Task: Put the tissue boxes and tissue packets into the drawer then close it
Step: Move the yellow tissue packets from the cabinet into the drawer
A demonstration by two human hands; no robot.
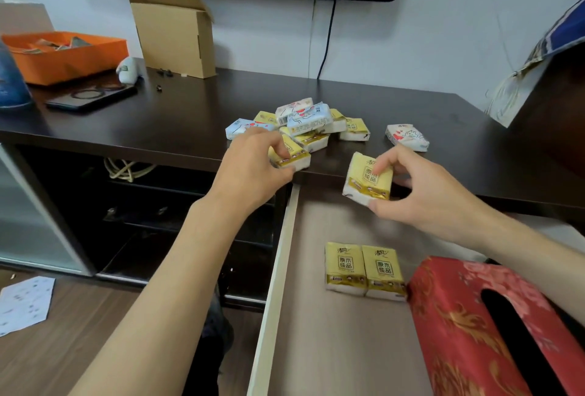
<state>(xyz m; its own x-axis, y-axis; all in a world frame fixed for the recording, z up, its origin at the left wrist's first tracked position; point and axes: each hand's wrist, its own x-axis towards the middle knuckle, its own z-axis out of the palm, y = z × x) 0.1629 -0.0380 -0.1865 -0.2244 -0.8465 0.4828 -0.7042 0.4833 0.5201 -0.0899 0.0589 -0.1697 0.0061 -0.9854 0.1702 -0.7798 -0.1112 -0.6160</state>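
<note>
Mid-load. Drawer (278, 269) is pulled out under the worktop (177, 117), open.

Handling: packets are light, soft, squashy, in slick plastic wrap. Pinch across the short sides with thumb opposite fingers; a light squeeze should do, since hard pressure only dents them. Likely no break risk, but one could slide out of a loose pinch. The box is bulkier and soft-skinned, so I'd take it around the body, not by the slot.

Hands:
- Right hand (421, 193) is clamped on a gold packet (368, 178), thumb under the lower corner, fingers on the top face. Packet is tilted, in the air just off the worktop's front edge, above the drawer's back end.
- Left hand (250, 171) has fingers closed on another gold packet (289, 156) at the front edge; it looks only just off the worktop, can't tell if it is fully lifted.

Where the rest is:
- Pile of packets (307, 122) near the front edge, heaped and overlapping: gold/white ones and white/blue ones with red print.
- One lone printed packet (407, 137) to the right of the pile, apart from it.
- Two gold packets (365, 270) flat in the drawer, side by side and touching, upright print.
- Red floral box (474, 332) in the drawer, right side, dark slot up, touching the right one of the pair.

Judgement: well under half done; most packets are still on the worktop, and the drawer has room.
</note>
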